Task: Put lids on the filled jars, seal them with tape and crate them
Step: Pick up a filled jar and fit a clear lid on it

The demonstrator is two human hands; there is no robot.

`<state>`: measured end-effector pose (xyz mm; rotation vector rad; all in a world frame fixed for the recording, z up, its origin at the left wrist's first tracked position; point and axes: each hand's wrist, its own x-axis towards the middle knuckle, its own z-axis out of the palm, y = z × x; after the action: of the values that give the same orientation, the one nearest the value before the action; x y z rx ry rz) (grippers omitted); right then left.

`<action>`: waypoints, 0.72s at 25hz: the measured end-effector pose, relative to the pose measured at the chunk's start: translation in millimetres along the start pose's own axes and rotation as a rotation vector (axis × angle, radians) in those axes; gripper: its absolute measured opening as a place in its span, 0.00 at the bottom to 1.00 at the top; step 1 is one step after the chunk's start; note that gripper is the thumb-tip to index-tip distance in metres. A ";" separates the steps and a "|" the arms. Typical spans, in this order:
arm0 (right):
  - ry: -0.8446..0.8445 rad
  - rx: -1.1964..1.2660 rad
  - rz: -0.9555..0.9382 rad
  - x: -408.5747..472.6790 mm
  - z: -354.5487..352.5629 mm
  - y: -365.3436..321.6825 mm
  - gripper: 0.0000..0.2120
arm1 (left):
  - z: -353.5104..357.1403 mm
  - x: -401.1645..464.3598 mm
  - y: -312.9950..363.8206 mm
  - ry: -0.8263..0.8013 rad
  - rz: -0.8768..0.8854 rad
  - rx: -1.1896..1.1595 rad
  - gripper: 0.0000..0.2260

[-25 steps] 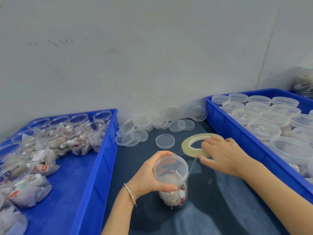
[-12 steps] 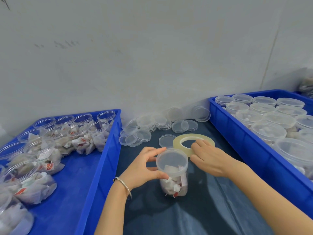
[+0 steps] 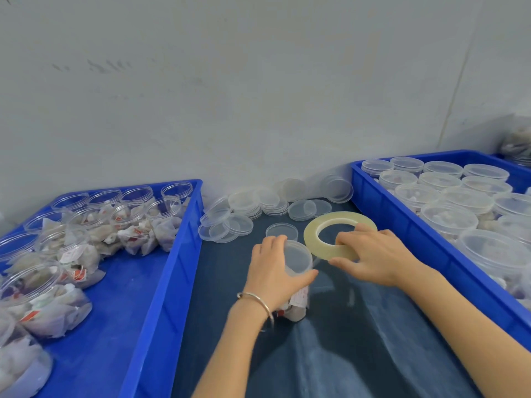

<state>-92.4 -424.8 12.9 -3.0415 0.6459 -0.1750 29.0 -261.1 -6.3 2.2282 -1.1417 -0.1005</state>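
centrally, a person's left hand [image 3: 274,267] curls over the top of a lidded clear jar [image 3: 297,282] standing upright on a dark table surface [image 3: 344,340]. its fingers wrap the far side of the lid and the thumb presses the near edge, so the jar is gripped from above. paper sachets with red marks show through the jar wall below the hand. a thin metal bangle [image 3: 257,301] sits on that wrist.

just beside the jar, at about two o'clock from it, the right hand [image 3: 373,258] holds a large roll of clear tape [image 3: 339,235]. its fingertips hook over the roll's near rim into the centre hole, and the thumb stretches toward the jar. the roll's near edge touches or nearly touches the jar lid; which one is unclear.

at twelve o'clock from the jar, loose clear lids [image 3: 253,209] lie scattered and stacked against the grey wall [image 3: 258,81], with one single lid [image 3: 281,231] nearer the hands.

at nine o'clock, a blue crate [image 3: 172,268] holds open jars [image 3: 126,216] filled with sachets. at three o'clock, a second blue crate [image 3: 402,219] holds closed jars [image 3: 448,216] packed in rows.
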 end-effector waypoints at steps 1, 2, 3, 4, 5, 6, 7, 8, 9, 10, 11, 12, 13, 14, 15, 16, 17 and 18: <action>-0.016 -0.004 0.034 0.2 -1.4 5.1 0.18 | -5.0 4.0 -5.4 -0.065 0.031 -0.043 0.36; -0.031 0.007 0.061 1.2 -0.8 7.4 0.20 | -12.4 8.1 -10.0 -0.155 0.052 -0.049 0.35; -0.034 0.021 0.073 2.2 1.9 6.5 0.22 | -19.4 12.6 -12.9 -0.243 0.063 -0.006 0.35; -0.023 0.034 0.071 3.8 5.9 2.7 0.22 | -23.6 17.3 -13.4 -0.313 0.065 0.074 0.35; 0.001 0.044 0.063 5.3 10.2 -2.1 0.22 | -24.9 21.5 -10.9 -0.366 0.053 0.169 0.34; 0.028 0.048 0.055 6.9 13.5 -6.5 0.21 | -22.4 23.9 -5.6 -0.392 0.028 0.239 0.34; 0.052 0.045 0.054 8.1 15.5 -9.4 0.20 | -16.8 24.3 0.8 -0.384 0.000 0.273 0.33; 0.067 0.036 0.063 8.6 16.4 -11.2 0.20 | -9.1 21.9 6.9 -0.342 -0.017 0.277 0.32; 0.076 0.024 0.076 8.7 16.4 -11.8 0.19 | -0.4 18.2 11.5 -0.267 -0.020 0.267 0.30; 0.086 0.017 0.084 8.7 16.7 -12.0 0.19 | 7.0 15.0 14.3 -0.177 -0.013 0.258 0.28; 0.095 0.016 0.090 8.7 17.8 -11.8 0.20 | 11.6 12.9 14.2 -0.100 -0.006 0.253 0.27; 0.103 0.017 0.094 8.4 19.1 -11.7 0.20 | 14.3 12.1 12.8 -0.048 -0.008 0.250 0.26; 0.111 0.019 0.098 7.7 20.1 -11.9 0.20 | 15.5 11.9 11.1 -0.018 -0.012 0.241 0.25; 0.118 0.020 0.102 7.7 20.6 -12.4 0.20 | 16.1 11.8 9.3 0.007 -0.013 0.231 0.25; 0.122 0.023 0.108 7.6 21.1 -13.3 0.20 | 16.3 11.0 7.8 0.039 -0.013 0.223 0.25; 0.127 0.029 0.115 7.8 21.4 -15.2 0.20 | 16.7 9.8 6.9 0.075 -0.014 0.214 0.24; 0.139 0.039 0.119 8.2 22.2 -17.4 0.21 | 17.4 8.7 5.6 0.111 -0.016 0.203 0.23; 0.154 0.047 0.121 8.3 23.2 -19.5 0.21 | 18.3 8.0 4.1 0.138 -0.017 0.189 0.23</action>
<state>-74.3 -410.2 -8.3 -2.9537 0.8209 -0.4172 25.0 -278.0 -17.0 2.3685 -1.0963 0.1579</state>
